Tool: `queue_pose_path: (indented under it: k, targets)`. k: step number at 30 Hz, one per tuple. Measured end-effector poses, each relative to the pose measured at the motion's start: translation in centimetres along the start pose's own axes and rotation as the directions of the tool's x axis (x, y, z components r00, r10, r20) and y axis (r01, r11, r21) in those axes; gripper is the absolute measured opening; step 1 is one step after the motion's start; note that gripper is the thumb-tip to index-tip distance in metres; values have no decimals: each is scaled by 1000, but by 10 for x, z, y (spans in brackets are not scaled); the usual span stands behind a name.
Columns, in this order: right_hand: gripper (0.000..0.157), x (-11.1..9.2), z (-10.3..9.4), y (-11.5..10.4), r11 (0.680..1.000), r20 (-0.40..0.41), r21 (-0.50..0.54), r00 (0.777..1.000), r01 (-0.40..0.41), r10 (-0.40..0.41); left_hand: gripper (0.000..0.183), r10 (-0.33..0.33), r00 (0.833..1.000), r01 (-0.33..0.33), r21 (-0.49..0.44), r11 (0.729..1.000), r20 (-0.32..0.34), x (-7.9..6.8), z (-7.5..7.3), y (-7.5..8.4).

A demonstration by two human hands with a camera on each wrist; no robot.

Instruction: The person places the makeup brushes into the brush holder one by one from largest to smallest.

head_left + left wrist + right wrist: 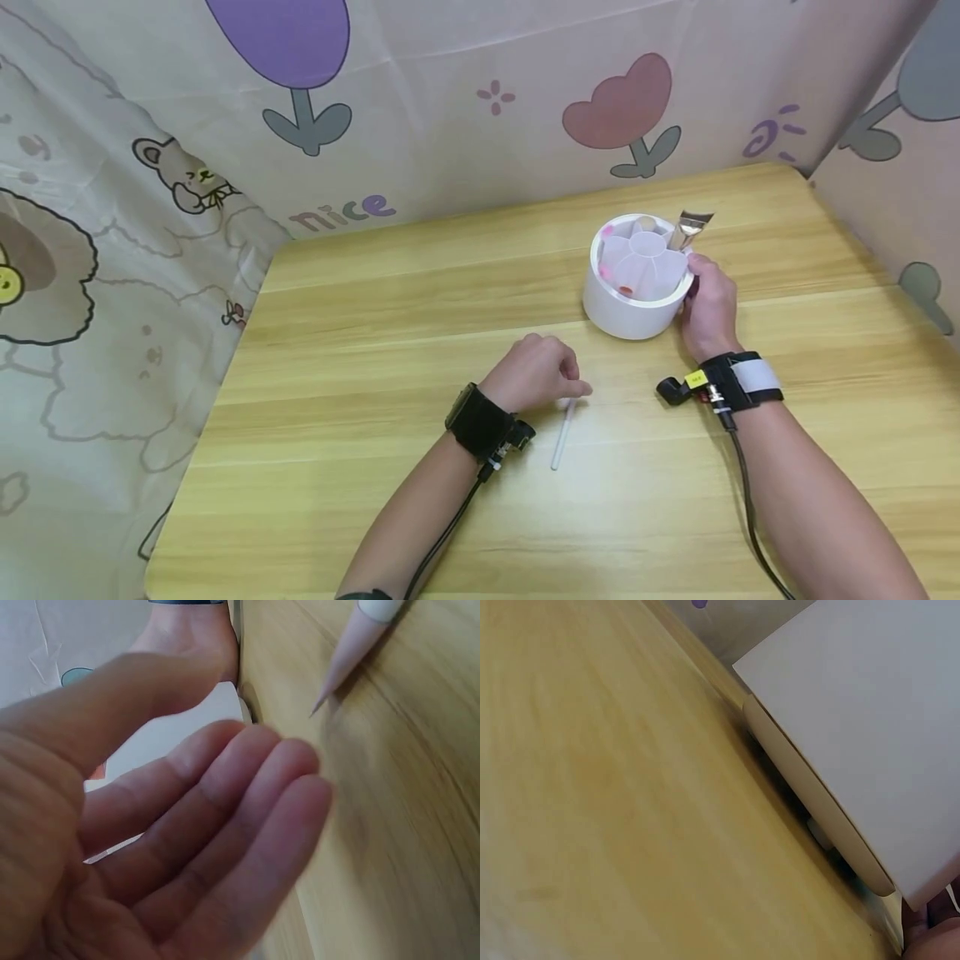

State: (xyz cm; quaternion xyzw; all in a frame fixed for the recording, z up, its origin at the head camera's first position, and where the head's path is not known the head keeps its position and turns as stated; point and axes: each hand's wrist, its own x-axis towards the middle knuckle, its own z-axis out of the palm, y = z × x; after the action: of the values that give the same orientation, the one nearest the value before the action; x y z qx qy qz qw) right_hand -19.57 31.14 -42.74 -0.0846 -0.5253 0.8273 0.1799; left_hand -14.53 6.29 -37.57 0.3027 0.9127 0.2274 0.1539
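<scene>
My right hand [711, 308] grips the right side of a white round desk organizer [632, 312], thumb at its rim. Pale dividers split the organizer's inside, and a flat brush [688, 229] with dark bristles stands in one section. In the right wrist view, the organizer's wall [877, 727] looms close above the wood, with a narrow dark gap under its base. My left hand [536, 372] hovers over a slim white stick [562, 437] lying on the table. The left wrist view shows its pointed pinkish tip [349, 664], like a fine paintbrush, apart from my loosely bent, unoccupied fingers [281, 847].
The wooden table [360, 375] carries the organizer right of centre and the stick nearer the front. A printed cloth [450, 150] hangs behind the table and along its sides. Cables [450, 525] run from both wrist cameras along my forearms.
</scene>
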Motion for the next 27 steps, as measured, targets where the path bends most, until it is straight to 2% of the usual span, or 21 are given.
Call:
queue_pose_path:
  k: [5,15,21,27]
  targets:
    - [25,-1,0,-1,1000,1,-18,1000,2,-2,41,-73,995,70,43,997,71,0,4,-1]
    - [25,-1,0,-3,999,2,-52,1000,6,-6,39,-134,986,122,112,986,103,1,11,1]
    - [25,-1,0,-3,999,13,-48,1000,12,-11,38,-109,990,98,119,988,93,2,14,2]
    - [26,-1,-1,-3,998,9,-56,1000,10,-9,37,-52,999,52,103,993,1,4,15,2]
